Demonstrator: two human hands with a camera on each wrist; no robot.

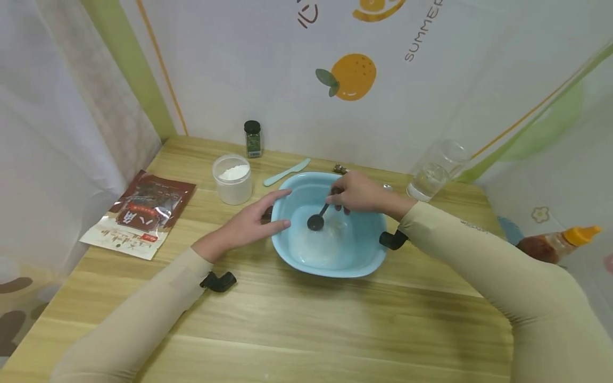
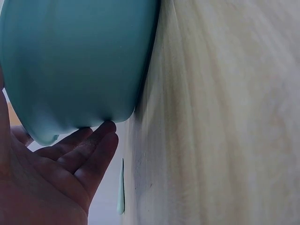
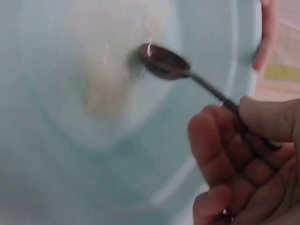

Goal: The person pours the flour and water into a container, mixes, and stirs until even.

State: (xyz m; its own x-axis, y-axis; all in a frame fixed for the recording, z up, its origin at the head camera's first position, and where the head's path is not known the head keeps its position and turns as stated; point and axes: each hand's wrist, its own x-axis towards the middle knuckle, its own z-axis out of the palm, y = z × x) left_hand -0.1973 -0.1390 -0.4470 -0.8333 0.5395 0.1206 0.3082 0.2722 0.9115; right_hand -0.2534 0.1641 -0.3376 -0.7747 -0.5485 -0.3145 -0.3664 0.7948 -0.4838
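Observation:
A light blue basin (image 1: pixel 330 268) sits on the table with a cloudy whitish mixture (image 1: pixel 316 247) in its bottom. My left hand (image 1: pixel 254 221) holds its left side. The thumb and one finger reach the rim, while other fingers (image 2: pixel 96 164) press against the outer wall. Over the mixture, my right hand (image 1: pixel 356 191) pinches the thin handle of a dark spoon (image 1: pixel 315 222). The spoon's bowl (image 3: pixel 164 62) is tilted and low inside the basin; whether it touches the mixture I cannot tell.
Behind the basin lie a pale green spreader knife (image 1: pixel 287 172) and a clear jar of white powder (image 1: pixel 233 183). A black-capped spice bottle (image 1: pixel 253 141) stands farther back. Left is a brown-and-white packet (image 1: pixel 143 213). Right are a glass of clear liquid (image 1: pixel 428 182) and a yellow-capped bottle (image 1: pixel 551 246).

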